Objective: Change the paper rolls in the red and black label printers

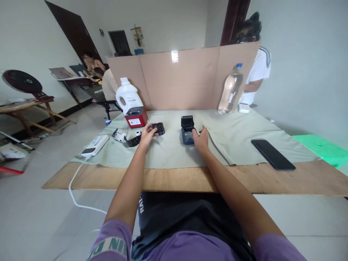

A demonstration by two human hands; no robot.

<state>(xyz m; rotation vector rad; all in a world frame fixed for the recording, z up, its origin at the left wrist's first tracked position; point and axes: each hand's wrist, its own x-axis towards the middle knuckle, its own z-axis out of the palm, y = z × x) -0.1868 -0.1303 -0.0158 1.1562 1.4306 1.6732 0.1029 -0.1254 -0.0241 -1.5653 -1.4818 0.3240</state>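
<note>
My left hand (147, 136) is closed on the edge of a dark, shiny flat object (159, 128), held just over the cloth; its kind is unclear. My right hand (201, 140) is at the right side of a small dark blue box (188, 137) whose black lid (187, 121) is tipped up. The thumb touches or nearly touches the box, and the index finger is stretched away from it. To the left of my left hand lie a black curved strap (132, 141) and a small white case (119, 135).
A red box (136, 119) and a white jug (128, 95) stand back left, a water bottle (230, 90) back right. A cardboard panel (179, 81) rises behind. A phone (272, 154) lies right, a white corded device (95, 145) left. A person (255, 72) stands beyond the panel.
</note>
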